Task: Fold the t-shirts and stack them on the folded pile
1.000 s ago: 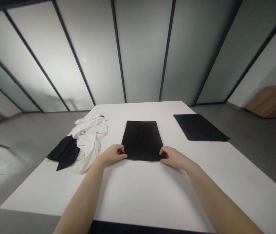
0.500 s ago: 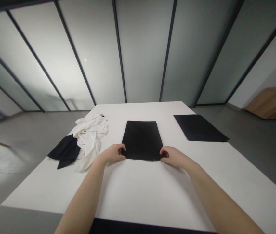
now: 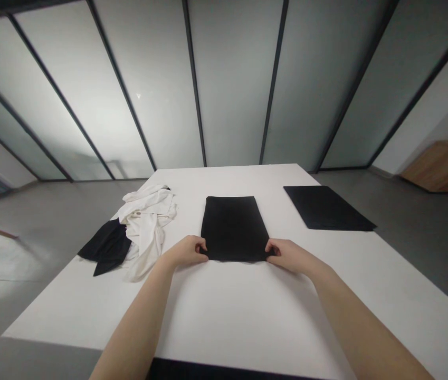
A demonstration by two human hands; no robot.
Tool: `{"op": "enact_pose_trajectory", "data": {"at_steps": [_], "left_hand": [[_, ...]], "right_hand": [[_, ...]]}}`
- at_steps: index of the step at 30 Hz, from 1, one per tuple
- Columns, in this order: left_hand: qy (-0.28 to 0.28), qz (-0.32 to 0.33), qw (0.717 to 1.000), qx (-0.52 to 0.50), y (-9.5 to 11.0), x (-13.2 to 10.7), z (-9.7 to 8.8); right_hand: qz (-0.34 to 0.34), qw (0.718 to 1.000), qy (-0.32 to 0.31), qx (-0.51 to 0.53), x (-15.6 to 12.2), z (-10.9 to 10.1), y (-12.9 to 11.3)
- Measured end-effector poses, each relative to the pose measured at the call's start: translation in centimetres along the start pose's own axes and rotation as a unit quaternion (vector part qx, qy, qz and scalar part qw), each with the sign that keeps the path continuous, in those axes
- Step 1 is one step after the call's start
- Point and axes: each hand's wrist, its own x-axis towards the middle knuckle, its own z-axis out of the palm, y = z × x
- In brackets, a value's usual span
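Note:
A folded black cloth lies flat as a neat rectangle in the middle of the white table. Its near left corner is pinched by my left hand, thumb toward me and fingers curled. At the near right corner, my right hand grips the same cloth between thumb and fingers. The near edge runs nearly straight between both hands. What kind of garment it is, I cannot tell.
On the left of the white table lies a loose heap of white cloth, with a crumpled black cloth beside it. A flat black rectangular stack rests at the right edge. Frosted glass panels stand behind.
Both hands have shifted slightly to the right, the right hand a bit more, so they are farther apart. The cloth's near edge looks a little wider and straighter.

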Motion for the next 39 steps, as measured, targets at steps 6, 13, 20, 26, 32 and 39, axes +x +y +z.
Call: {"op": "enact_pose_trajectory", "data": {"at_steps": [6,13,20,26,32,39], "left_hand": [[-0.029,-0.003,1.0,-0.002,0.3,-0.5,-0.5],[0.042,0.127,0.988,0.08,1.8,-0.5,-0.4],[0.027,0.177,0.972,0.154,3.6,0.1,1.3],[0.026,0.163,0.967,0.192,4.1,0.3,2.0],[0.052,0.122,0.957,0.258,5.4,0.4,3.1],[-0.002,0.097,0.981,0.169,6.6,-0.4,2.2]], "right_hand": [[0.016,1.0,-0.021,0.016,-0.5,-0.7,-1.3],[0.011,0.998,0.048,-0.036,-0.3,-0.5,-2.3],[-0.125,0.99,0.05,-0.044,0.0,1.6,-2.9],[-0.124,0.985,0.062,-0.105,0.2,3.0,-3.2],[-0.105,0.981,0.081,-0.141,0.8,3.6,-3.9],[-0.101,0.992,0.017,-0.071,0.0,2.2,-3.7]]}}
